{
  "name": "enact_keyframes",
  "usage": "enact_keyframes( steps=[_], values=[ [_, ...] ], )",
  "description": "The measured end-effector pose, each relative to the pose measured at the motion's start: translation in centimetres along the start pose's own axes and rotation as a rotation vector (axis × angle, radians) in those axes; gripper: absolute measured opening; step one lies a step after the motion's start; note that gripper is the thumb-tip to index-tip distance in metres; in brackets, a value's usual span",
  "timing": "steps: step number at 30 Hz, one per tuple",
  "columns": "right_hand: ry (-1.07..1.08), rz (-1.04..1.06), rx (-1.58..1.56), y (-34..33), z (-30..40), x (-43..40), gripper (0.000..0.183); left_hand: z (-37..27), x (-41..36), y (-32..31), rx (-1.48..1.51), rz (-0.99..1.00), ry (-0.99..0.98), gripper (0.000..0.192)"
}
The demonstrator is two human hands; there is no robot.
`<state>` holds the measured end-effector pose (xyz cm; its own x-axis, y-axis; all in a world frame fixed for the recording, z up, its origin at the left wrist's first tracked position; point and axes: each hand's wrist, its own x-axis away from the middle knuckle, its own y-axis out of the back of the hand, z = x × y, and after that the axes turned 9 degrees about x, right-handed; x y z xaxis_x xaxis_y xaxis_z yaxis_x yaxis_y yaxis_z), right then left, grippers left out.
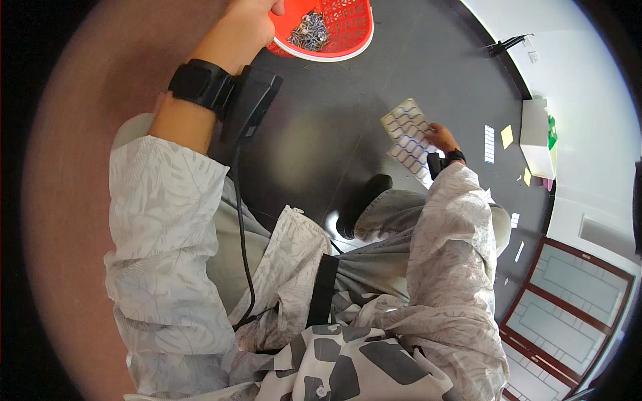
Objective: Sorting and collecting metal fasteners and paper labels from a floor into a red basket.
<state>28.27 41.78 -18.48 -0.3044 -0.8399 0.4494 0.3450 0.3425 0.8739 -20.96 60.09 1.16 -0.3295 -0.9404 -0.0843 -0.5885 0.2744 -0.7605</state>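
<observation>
My left hand (256, 22) is at the left rim of a red plastic basket (351, 30) with a white edge, one fingertip curling over the rim. The picture's top edge cuts off the rest of its fingers. Inside the basket lies a heap of small metal screws or similar fasteners (311, 32). Low over the dark floor, my right hand (440, 138) grips sheets of blue-bordered blank labels (409, 138) by their right side. The sheets overlap and fan out to the left. Each wrist wears a black strap with a device; a cable runs from the left one.
Dark floor tiles (301, 145) spread before me. On the right lie a label sheet (489, 144), a yellow paper piece (507, 136) and other scraps, beside a white box (536, 140) at the wall. A wood-framed glazed door (567, 311) stands at lower right. My shoe (363, 205) is below the sheets.
</observation>
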Motion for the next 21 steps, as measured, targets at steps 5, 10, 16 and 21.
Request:
enact_keyframes(
  steps=[5,10,16,21],
  values=[
    [-0.209,-0.509,0.493,-0.5,-4.6,0.8,0.04,-1.2,1.4,0.3,0.012,0.165,-0.042,0.035],
    [0.237,-0.104,0.304,-1.7,4.9,-2.7,0.032,-1.9,2.3,4.6,-0.433,-0.095,0.005,0.015],
    [0.587,-0.168,0.107,-4.1,23.1,-4.0,0.031,-3.7,5.1,6.2,-0.823,-0.043,-0.145,0.009],
    [0.741,-0.026,0.044,-8.6,31.0,-3.0,0.031,-5.1,8.1,5.7,-1.043,0.152,-0.452,0.019]
  ],
)
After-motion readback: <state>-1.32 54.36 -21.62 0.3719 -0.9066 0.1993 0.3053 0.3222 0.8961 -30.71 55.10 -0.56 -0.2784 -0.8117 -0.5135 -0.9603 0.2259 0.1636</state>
